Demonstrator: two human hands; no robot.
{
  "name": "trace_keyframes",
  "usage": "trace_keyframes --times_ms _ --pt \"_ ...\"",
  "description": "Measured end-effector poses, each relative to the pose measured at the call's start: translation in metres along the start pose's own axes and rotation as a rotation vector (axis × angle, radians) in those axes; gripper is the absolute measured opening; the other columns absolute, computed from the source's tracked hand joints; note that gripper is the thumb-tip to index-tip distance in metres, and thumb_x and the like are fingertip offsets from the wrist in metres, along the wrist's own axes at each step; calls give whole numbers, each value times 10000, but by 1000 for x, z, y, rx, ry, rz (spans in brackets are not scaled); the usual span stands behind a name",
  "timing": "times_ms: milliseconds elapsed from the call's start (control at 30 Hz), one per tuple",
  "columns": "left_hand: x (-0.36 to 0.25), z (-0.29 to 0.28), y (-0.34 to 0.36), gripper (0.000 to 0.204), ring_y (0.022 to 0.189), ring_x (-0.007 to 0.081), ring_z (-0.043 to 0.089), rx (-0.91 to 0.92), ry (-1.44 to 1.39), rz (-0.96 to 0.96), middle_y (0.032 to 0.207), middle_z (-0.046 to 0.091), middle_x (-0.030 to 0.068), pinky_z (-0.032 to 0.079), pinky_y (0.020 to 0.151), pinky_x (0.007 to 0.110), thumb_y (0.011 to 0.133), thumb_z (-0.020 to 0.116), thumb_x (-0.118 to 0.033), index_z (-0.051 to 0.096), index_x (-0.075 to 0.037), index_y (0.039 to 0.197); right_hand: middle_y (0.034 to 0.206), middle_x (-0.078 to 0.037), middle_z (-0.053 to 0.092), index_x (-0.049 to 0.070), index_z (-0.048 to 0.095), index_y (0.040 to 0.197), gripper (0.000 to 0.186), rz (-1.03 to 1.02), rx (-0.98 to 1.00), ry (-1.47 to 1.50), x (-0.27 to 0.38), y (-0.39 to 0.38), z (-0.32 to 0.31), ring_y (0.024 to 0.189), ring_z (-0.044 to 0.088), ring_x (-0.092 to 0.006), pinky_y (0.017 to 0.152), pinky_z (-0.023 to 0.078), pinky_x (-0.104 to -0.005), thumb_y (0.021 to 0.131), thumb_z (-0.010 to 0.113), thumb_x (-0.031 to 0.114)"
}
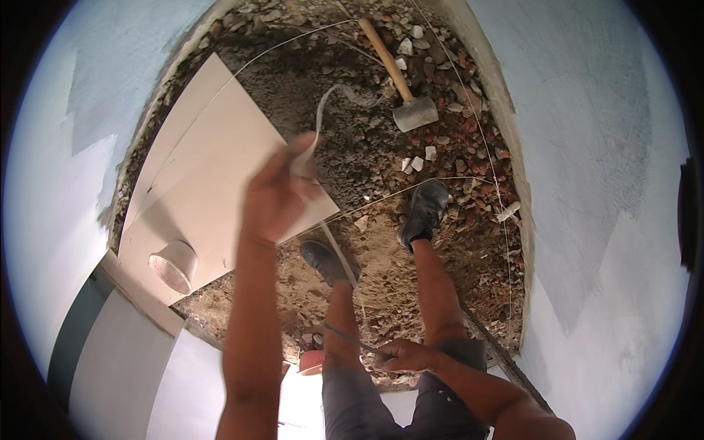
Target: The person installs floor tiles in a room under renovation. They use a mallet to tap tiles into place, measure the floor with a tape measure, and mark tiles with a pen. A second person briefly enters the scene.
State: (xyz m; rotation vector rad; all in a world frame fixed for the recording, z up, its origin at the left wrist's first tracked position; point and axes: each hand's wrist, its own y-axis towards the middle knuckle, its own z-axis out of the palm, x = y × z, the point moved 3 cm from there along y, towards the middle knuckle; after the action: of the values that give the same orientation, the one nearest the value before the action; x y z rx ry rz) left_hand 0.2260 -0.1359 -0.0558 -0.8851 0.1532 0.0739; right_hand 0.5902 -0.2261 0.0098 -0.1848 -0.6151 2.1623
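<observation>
Two hands (409, 357), one pale panel (205, 158), one mallet (399, 83), two shoes (425, 207)

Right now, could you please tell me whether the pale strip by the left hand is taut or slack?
Slack beyond the left hand: there the pale strip bends in a loose curve, not a straight line.

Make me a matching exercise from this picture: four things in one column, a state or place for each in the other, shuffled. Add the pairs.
Column 1
1. Mallet
2. Cup-shaped container
3. Panel
4. Right hand

Column 2
A. Large, flat and pale
B. Closed around a thin dark item
C. Has a wooden handle and a grey head
D. Rests on the panel

Pairs: 1-C, 2-D, 3-A, 4-B
</observation>
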Motion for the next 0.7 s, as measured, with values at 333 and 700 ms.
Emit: trace_keyframes --times_ms 333,700 --pt "-178 -31 -241 494 562 57 416 -94 523 526 867 509 53 421 555 222 1030 372 -255 322 68 1401 575 19 436 57 594 869 28 -70 -191 542 -3 7 -67 426 352 -66 396 295 -255 865 567 55" --pt "-287 -114 -450 372 652 68 459 -649 632 918 905 523 22 442 605 199 1022 418 -163 431 55 1324 573 55 402 129 539 821 109 -59 -372 507 -21 26 -81 429 307 -55 403 278 -245 910 587 168"
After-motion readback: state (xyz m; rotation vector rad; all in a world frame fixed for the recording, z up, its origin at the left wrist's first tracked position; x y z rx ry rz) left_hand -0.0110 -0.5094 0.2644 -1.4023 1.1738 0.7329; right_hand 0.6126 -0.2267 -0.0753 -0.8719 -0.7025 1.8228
